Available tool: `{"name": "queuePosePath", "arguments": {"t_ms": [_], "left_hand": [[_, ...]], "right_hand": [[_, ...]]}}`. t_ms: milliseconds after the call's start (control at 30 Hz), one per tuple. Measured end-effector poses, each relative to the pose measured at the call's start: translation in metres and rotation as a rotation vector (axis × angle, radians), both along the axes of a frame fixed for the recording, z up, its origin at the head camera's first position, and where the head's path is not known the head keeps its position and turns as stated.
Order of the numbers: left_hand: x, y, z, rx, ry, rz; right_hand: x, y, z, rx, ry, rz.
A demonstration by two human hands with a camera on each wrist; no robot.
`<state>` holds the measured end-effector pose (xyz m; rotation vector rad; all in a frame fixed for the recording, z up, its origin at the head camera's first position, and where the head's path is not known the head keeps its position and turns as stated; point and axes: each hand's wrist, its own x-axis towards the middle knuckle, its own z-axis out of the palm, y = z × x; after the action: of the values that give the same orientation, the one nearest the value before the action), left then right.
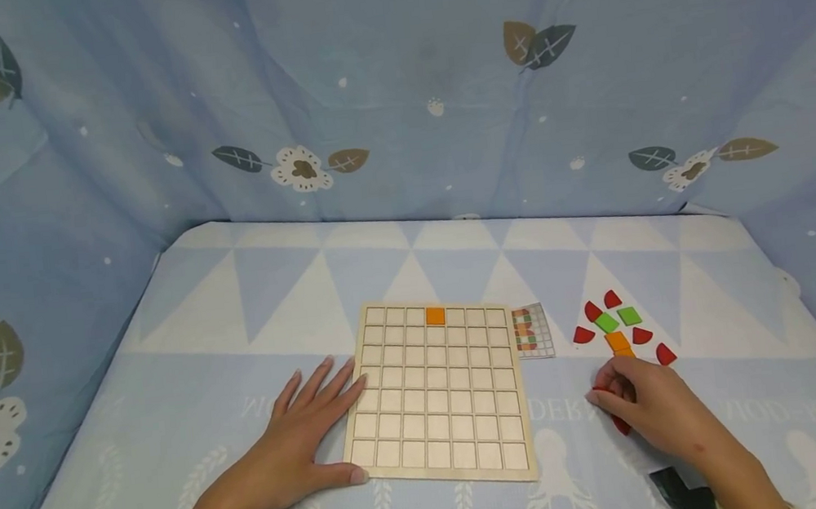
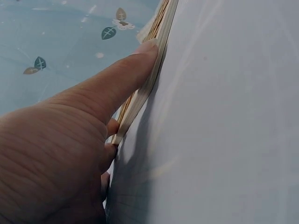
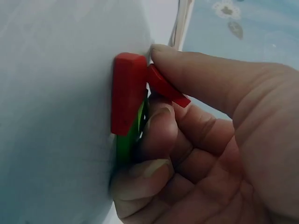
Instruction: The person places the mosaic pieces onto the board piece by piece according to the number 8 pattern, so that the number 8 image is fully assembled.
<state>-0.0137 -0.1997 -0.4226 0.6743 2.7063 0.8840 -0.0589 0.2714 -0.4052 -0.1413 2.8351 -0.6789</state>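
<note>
- The left hand (image 1: 301, 445) lies flat on the table (image 1: 191, 374), fingers straight, thumb and fingertips touching the left edge of the wooden grid board (image 1: 439, 391); it holds nothing.
- The board carries one orange square tile (image 1: 435, 316) in its top row, toward 12 o'clock.
- The right hand (image 1: 651, 407) sits at 3 o'clock from the board, its grip closed in a pinch on small red tiles (image 3: 128, 91); the right wrist view also shows a green tile (image 3: 125, 147) under the curled fingers.
- Loose tiles lie at 12 o'clock from that hand: red quarter-round pieces (image 1: 594, 310), green squares (image 1: 629, 316) and an orange square (image 1: 617, 341).
- A small pattern card (image 1: 533, 330) lies touching the board's right edge.
- Risk, as I judge it: several tiles are bunched in one pinch, so one may slip out or a wrong piece may come along when lifted.
- The left hand only rests against the board's edge, so a nudge could slide it and shake the orange square tile out of its cell.
</note>
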Motion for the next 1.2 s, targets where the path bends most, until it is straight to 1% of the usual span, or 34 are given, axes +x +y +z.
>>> {"name": "queuePosePath", "arguments": {"t_ms": [167, 267, 467, 533, 600, 700, 800, 967, 1133, 1200], "left_hand": [[-0.001, -0.001, -0.001, -0.010, 0.006, -0.003], [-0.001, -0.002, -0.002, -0.009, 0.010, -0.004], [-0.001, 0.000, -0.001, 0.004, 0.008, 0.000], [0.000, 0.000, -0.002, 0.004, 0.008, 0.000], [0.001, 0.000, -0.002, 0.003, 0.007, 0.001], [0.001, 0.000, -0.002, -0.004, 0.004, 0.000], [0.000, 0.000, -0.003, -0.014, 0.002, 0.000], [-0.001, 0.000, -0.003, -0.027, 0.007, -0.002], [-0.001, -0.001, -0.002, -0.030, 0.012, -0.003], [-0.001, -0.001, -0.002, -0.028, 0.012, -0.002]], "right_hand": [[0.000, 0.001, 0.000, -0.021, -0.011, 0.025], [0.000, 0.005, 0.002, -0.062, -0.014, 0.037], [-0.001, 0.013, 0.005, -0.177, 0.101, 0.084], [-0.001, 0.012, 0.004, -0.192, 0.115, 0.063], [-0.002, 0.011, 0.004, -0.203, 0.091, 0.012], [-0.002, 0.009, 0.004, -0.204, 0.042, -0.075], [-0.002, 0.006, 0.004, -0.199, 0.020, -0.115], [0.000, 0.003, 0.003, -0.183, 0.017, -0.120], [0.001, 0.005, 0.001, -0.133, 0.012, -0.090], [0.000, 0.005, 0.001, -0.128, 0.007, -0.069]]}}
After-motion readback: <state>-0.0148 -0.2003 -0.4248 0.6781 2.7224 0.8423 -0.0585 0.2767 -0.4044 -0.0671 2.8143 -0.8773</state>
